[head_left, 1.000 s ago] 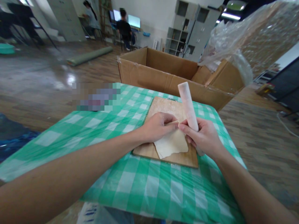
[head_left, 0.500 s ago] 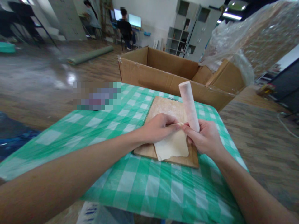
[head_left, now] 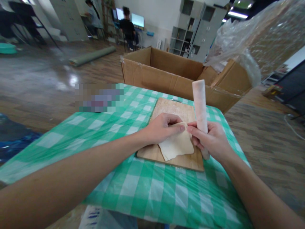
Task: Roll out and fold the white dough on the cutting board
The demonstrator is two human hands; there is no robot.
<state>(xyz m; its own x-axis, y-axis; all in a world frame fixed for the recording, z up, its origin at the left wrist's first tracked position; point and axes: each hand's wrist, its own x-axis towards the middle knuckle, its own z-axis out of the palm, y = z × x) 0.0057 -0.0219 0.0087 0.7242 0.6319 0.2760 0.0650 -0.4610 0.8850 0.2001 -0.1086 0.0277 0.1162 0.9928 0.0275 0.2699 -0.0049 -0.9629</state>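
A thin, pale sheet of dough [head_left: 177, 146] hangs over a wooden board [head_left: 171, 106], its lower edge uneven. My left hand [head_left: 164, 128] pinches the top edge of the sheet between thumb and fingers. Close beside it, my right hand [head_left: 211, 140] is wrapped round a floured rolling pin [head_left: 200, 101], which stands nearly upright with its lower end showing below the palm. The right thumb and forefinger reach to the sheet's upper corner and seem to touch it. Pale flour marks the far part of the board.
A green-and-white checked plastic cloth [head_left: 152, 187] covers the table. Beyond the table stands a big cardboard box [head_left: 162, 76], with plastic-wrapped material [head_left: 269, 41] at its right. A green roll [head_left: 92, 56] lies on the floor. Two people sit farther back, one facing monitors [head_left: 137, 21].
The rolling pin has swung more upright and shifted right, and its lower end now shows beneath my right hand. The dough sheet has moved slightly up and right, still held.
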